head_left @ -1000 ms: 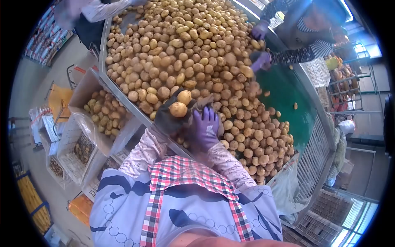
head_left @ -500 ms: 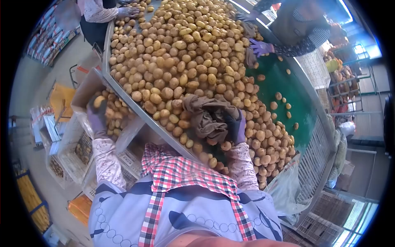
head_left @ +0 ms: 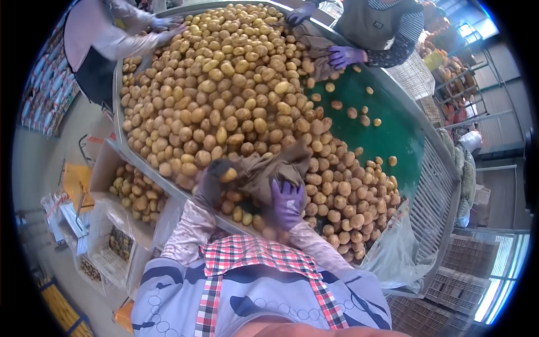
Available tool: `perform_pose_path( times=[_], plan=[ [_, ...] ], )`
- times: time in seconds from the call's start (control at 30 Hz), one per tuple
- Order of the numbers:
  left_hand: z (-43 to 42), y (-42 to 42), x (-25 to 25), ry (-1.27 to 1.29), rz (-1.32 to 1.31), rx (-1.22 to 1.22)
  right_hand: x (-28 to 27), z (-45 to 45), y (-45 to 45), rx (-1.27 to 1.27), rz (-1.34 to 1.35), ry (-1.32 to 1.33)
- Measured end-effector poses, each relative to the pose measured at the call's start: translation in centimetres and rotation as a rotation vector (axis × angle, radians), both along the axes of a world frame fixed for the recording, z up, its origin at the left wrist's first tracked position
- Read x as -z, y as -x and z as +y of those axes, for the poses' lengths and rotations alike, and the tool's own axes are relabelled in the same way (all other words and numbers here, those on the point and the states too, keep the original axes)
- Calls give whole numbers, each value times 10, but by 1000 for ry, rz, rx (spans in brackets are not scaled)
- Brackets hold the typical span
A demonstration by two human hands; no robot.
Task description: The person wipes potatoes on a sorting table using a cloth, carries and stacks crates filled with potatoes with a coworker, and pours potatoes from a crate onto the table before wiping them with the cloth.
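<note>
Brown potatoes lie heaped on a metal-edged sorting table. My left hand, in a dark-palmed purple glove, is at the near edge of the heap, fingers closed around a potato. To its right, my right hand, in a purple glove, presses on a crumpled brown cloth; its fingers show on top of the cloth, slightly apart. The cloth lies over the potatoes between and beyond my hands.
A lined box of potatoes stands left of the table, with white crates beside it. Two co-workers reach in from the far left and far right; the right one holds a cloth. Green belt shows at right, metal slats beyond.
My left hand has moved from the box back to the table's heap. My right hand now rests on the cloth's near side. The view has shifted, and the left co-worker leans further in.
</note>
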State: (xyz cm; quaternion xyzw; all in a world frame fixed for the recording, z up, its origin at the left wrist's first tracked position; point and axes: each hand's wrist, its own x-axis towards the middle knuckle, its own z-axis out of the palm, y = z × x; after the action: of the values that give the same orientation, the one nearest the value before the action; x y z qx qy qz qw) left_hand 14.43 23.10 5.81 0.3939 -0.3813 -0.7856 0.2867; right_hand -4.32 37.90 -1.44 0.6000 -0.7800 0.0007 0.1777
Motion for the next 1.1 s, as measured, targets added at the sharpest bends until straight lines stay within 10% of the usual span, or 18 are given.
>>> perform_pose_path(
  times=[0.13,0.27,0.4,0.47,0.5,0.6,0.67,0.73,0.8,0.97,1.1],
  plan=[
    [-10,19,6,-73,235,-32,-35,-71,14,135,-371,-64],
    [-28,25,2,-241,599,-99,-14,-140,36,291,-175,141],
    [-22,14,3,794,30,-74,-35,-159,71,165,-387,132],
    [-11,-27,10,992,-241,-105,-28,-149,80,39,-484,229],
    [-3,-53,19,681,-141,-229,-33,-139,72,35,-453,222],
    [2,-155,4,1271,-544,-207,0,-93,60,33,-366,254],
    [24,-226,23,120,148,-723,8,-65,52,29,-409,274],
    [42,-327,83,47,261,-990,-6,-41,41,1,-512,327],
    [72,-427,140,118,73,-1078,-9,-24,38,-14,-556,307],
    [166,-484,154,178,-2089,-417,-12,-3,37,-23,-605,289],
    [225,-504,164,23,-1921,-487,-4,2,40,-29,-582,327]
  ],
)
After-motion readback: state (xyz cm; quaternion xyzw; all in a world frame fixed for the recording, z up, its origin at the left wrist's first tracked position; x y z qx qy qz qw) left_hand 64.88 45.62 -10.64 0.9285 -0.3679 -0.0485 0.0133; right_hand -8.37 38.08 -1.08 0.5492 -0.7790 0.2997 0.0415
